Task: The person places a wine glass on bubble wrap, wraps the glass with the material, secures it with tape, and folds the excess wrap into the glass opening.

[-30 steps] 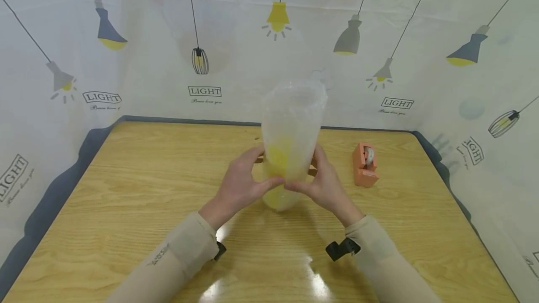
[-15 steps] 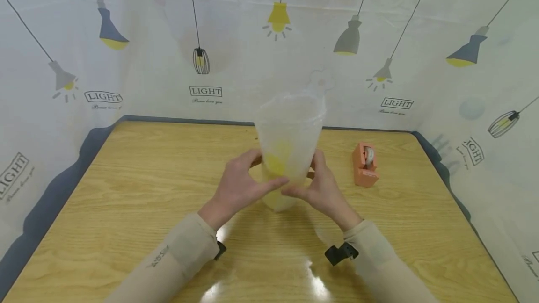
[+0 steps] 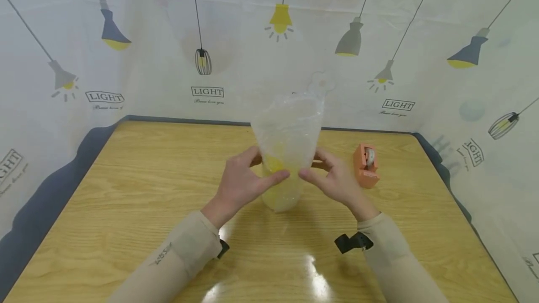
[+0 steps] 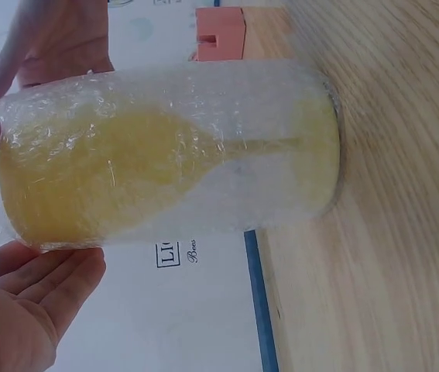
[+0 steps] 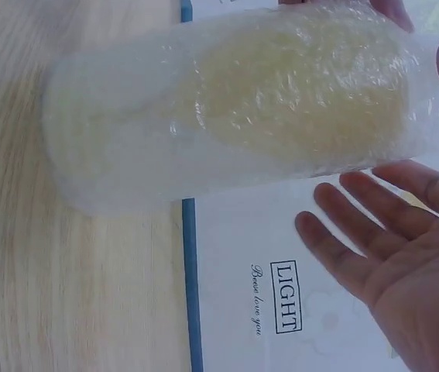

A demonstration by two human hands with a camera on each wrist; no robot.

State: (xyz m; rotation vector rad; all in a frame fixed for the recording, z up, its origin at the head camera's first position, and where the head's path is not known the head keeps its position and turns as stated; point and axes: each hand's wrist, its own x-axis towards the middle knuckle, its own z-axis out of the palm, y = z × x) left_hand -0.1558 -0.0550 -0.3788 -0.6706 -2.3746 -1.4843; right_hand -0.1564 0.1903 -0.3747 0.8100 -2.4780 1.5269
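Note:
A yellow goblet (image 4: 118, 170) stands upright on the wooden table inside a tall sleeve of bubble wrap (image 3: 290, 127). Its bowl, thin stem and round foot show through the plastic in the left wrist view. My left hand (image 3: 240, 179) holds the wrapped goblet around bowl height, thumb across the front and fingers at the left side. On the other side, my right hand (image 5: 405, 248) has its fingers spread and nearly straight, with fingertips right at the wrap's edge. The wrap's loose upper end rises above the goblet.
An orange tape dispenser (image 3: 365, 165) with a roll of tape stands on the table (image 3: 147, 191), to the right of my right hand. A white cloth (image 3: 240, 27) printed with hanging lamps surrounds the table at the back and sides.
My right hand has loosened and shifted to the right, its thumb now apart from the left thumb. The wrap's upper end has leaned left. The left hand stays in place.

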